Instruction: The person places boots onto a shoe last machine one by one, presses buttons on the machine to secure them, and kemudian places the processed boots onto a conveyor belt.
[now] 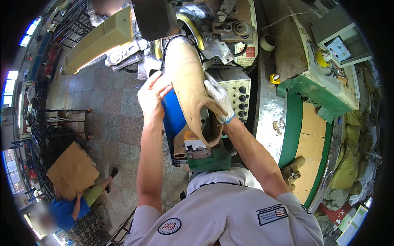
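Observation:
A tan boot (pixel 184 69) sits with its toe end in the metal jaws of a machine (pixel 201 30), and its open shaft faces me. My left hand (pixel 152 97) is bare, its fingers stretched out along the boot's left side with the tips at or very near it. On the other side, my right hand (pixel 217 93), in a white knitted glove, grips the boot by the ankle and shaft; part of its fingers is hidden behind the leather. Beneath the shaft, another tan tube-shaped piece (pixel 179 148) shows beside a blue panel (pixel 174 112).
A control box (pixel 236 96) with black knobs stands right of the boot. A long yellowish machine cover (pixel 100 39) juts out left. Farther right are a green-edged bench (pixel 312 143) lined with cardboard and a tan boot (pixel 293 168). At lower left, a person in blue (pixel 74 211) handles flat cardboard (pixel 74 170).

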`<state>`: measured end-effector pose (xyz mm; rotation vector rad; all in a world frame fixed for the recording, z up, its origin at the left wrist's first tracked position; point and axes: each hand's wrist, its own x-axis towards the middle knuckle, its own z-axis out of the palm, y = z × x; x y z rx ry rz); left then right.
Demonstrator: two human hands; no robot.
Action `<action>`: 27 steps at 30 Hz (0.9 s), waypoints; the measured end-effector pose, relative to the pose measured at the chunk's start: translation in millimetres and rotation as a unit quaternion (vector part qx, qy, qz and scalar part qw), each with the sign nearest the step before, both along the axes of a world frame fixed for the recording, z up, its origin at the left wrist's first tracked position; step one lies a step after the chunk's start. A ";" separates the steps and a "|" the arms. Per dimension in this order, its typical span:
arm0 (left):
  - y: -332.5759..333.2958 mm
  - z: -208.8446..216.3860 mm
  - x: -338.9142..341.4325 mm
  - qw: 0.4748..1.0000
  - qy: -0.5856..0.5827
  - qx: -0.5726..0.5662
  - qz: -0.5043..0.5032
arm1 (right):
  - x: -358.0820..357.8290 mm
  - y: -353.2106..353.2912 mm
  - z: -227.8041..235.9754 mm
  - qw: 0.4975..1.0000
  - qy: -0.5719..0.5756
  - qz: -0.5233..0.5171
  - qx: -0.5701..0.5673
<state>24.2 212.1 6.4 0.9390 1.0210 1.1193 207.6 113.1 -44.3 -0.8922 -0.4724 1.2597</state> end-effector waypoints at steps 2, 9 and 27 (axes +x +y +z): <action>3.6 -4.2 0.6 0.999 -0.043 0.013 0.020 | -7.0 16.4 11.5 0.997 0.076 0.000 -0.007; -40.6 -59.7 24.8 0.985 -0.093 -0.138 -0.037 | -17.1 23.6 -10.9 0.987 -0.142 -0.070 -0.026; -22.3 -90.1 17.5 0.988 -0.049 -0.108 -0.101 | -23.4 33.2 -34.0 0.893 -0.427 -0.142 0.009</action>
